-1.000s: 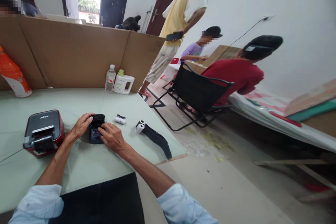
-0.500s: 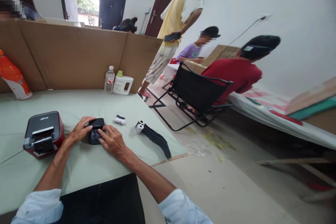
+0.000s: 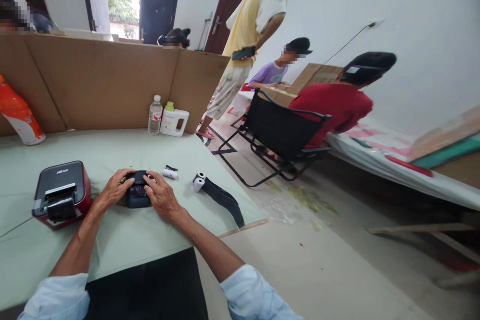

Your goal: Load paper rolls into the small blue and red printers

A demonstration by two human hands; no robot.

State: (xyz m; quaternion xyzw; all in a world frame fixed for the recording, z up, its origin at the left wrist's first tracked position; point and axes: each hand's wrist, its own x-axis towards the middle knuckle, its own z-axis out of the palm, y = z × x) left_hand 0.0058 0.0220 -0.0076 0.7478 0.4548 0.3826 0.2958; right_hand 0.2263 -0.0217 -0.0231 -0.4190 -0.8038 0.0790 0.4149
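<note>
A small black box-shaped device, which looks like a portable label printer [image 3: 138,197], sits on the table between my hands. My left hand [image 3: 115,189] grips its left side, fingertips at the upper left corner. My right hand [image 3: 162,195] holds its right side, fingers at the upper right edge and thumb by the front. A dark glossy strip shows across the middle of the device. Just right of it lies a small white paper roll [image 3: 171,173] with a black end. Farther right, white rolls [image 3: 198,183] stand at the end of a black strip [image 3: 224,199].
A larger red and black printer [image 3: 62,192] stands left of my hands. A water bottle [image 3: 155,116], a white jug [image 3: 175,122] and an orange bottle [image 3: 21,112] stand along the cardboard partition [image 3: 112,85]. Several people are nearby; a black folding chair [image 3: 287,125] stands to the right.
My right hand has shifted from the front middle of the small printer up to its right edge. My left thumb has moved slightly. The view has tilted a little.
</note>
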